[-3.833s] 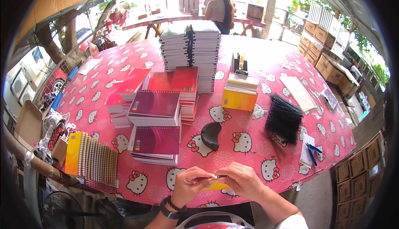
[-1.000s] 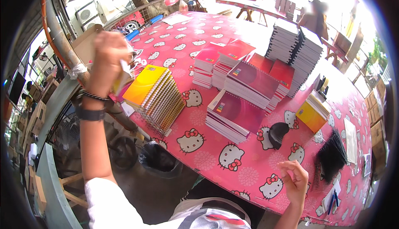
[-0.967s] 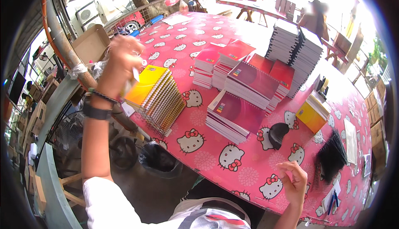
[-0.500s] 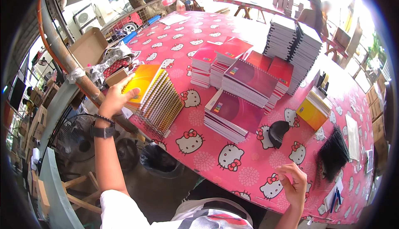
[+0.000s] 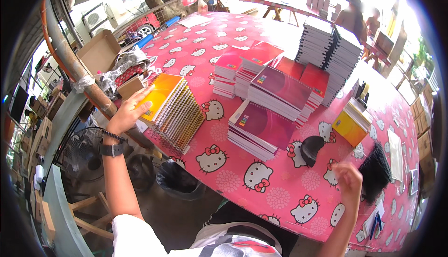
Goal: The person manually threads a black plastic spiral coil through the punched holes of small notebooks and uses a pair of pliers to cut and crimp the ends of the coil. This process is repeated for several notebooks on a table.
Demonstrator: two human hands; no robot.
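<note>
My left hand (image 5: pixel 129 113) rests on the near left edge of a tall stack of yellow spiral notebooks (image 5: pixel 163 98). Its thumb lies on the top cover, with the fingers stretched along the edge. The metal coils face right and toward me. Over the right side of the table, my right hand (image 5: pixel 349 178) is raised with curled fingers, blurred by motion; whether anything small is in it cannot be made out. Close to its right lies a bundle of black plastic binding coils (image 5: pixel 375 173). A black curved piece (image 5: pixel 311 150) lies to its upper left.
Purple notebooks (image 5: pixel 266 126), red notebooks (image 5: pixel 313 82) and tall white-paged stacks (image 5: pixel 345 61) fill the table's middle and back. Yellow notebooks (image 5: pixel 352 122) stand right of them. Blue-handled pliers (image 5: pixel 375 224) lie at the near right. A pink patterned cloth (image 5: pixel 277 196) covers the table.
My right hand has moved up and to the right, closer to the black coils. My left hand has shifted slightly and stays at the yellow notebook stack.
</note>
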